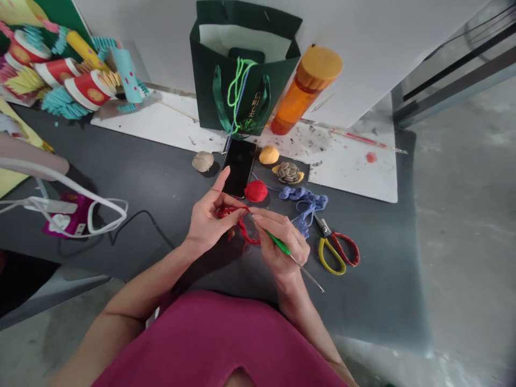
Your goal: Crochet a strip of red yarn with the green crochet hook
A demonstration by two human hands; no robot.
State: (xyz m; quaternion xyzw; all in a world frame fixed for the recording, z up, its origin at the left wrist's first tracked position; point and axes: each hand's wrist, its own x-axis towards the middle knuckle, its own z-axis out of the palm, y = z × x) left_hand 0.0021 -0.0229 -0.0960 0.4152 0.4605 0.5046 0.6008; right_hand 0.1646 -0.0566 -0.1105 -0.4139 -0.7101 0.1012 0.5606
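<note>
work: we have a piece of red crochet (237, 223) between our hands, above the dark table (363, 301) near the middle of the view, with loose red yarn trailing from it.
left hand: our left hand (207, 220) pinches the crochet, its index finger raised toward the far side.
right hand: our right hand (282, 250) grips a green-handled crochet hook (278, 243), its thin metal shaft sticking out toward the near right.
fingers: narrow on both sides; the left ones hold the crochet and the right ones curl around the hook, the two sets almost touching.
just beyond: a red yarn ball (256, 191) sits beside a black smartphone (239, 167), with a tan yarn ball (202, 161), a yellow yarn ball (269, 155) and a coiled flower (288, 173) farther on.
right: blue crochet (306, 207) lies near scissors (336, 248) with yellow and red handles.
far: a dark green paper bag (242, 70) stands beside a tilted orange bottle (306, 88).
left: paper-cup crafts (68, 70) sit at the far corner, and a white cable (97, 226) loops over a magenta packet (68, 215).
</note>
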